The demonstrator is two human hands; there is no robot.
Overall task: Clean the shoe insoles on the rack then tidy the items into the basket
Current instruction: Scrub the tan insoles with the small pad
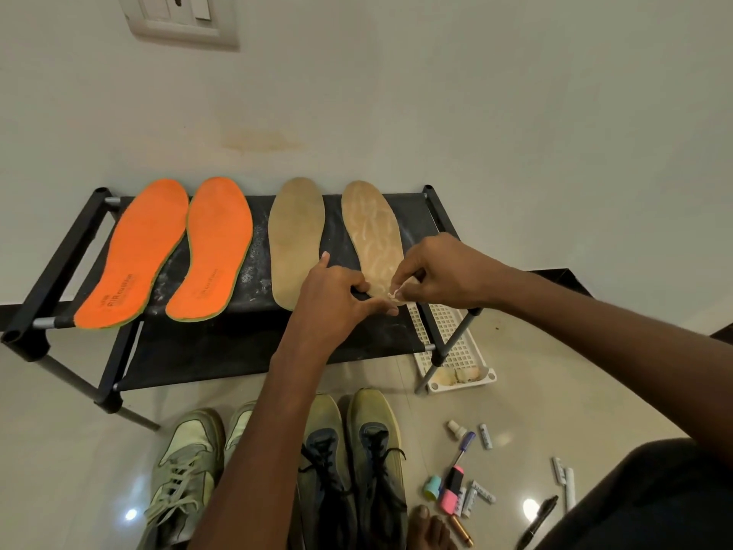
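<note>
Two orange insoles (135,252) (216,248) and two beige insoles (295,236) (371,224) lie side by side on the black rack (59,256). The right beige insole carries pale residue streaks. My left hand (333,299) rests at that insole's heel end, index finger raised. My right hand (432,271) pinches a small whitish scrap (394,294) at the heel. A white slotted basket (452,343) stands on the floor under the rack's right end.
Two pairs of shoes (186,470) (349,462) stand on the floor in front of the rack. Pens, a pink highlighter (452,490), batteries, a small bottle and caps lie scattered at the lower right. A wall rises behind the rack.
</note>
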